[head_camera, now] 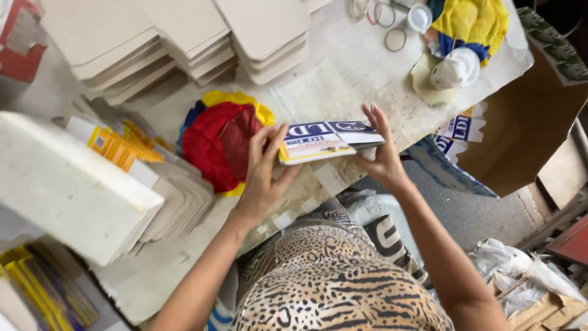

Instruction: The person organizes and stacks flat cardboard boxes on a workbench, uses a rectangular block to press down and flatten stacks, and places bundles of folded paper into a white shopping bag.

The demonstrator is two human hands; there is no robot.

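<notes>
Glossy printed cardboard box (pixel 327 141), matt grey board stacks (pixel 184 37), rough stained tabletop (pixel 361 67)

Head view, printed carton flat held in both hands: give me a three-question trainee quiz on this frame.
1. True or false: both hands grip the printed carton flat.
2. What lies just beyond the left hand on the table? A) red and yellow cloth B) a kettle C) a laptop
3. Fill in: the plain stacks at the far edge are ____ flats.

Key: 1 true, the right hand holds the other end; 2 A, the red and yellow cloth; 3 cardboard, the cardboard flats.
</notes>
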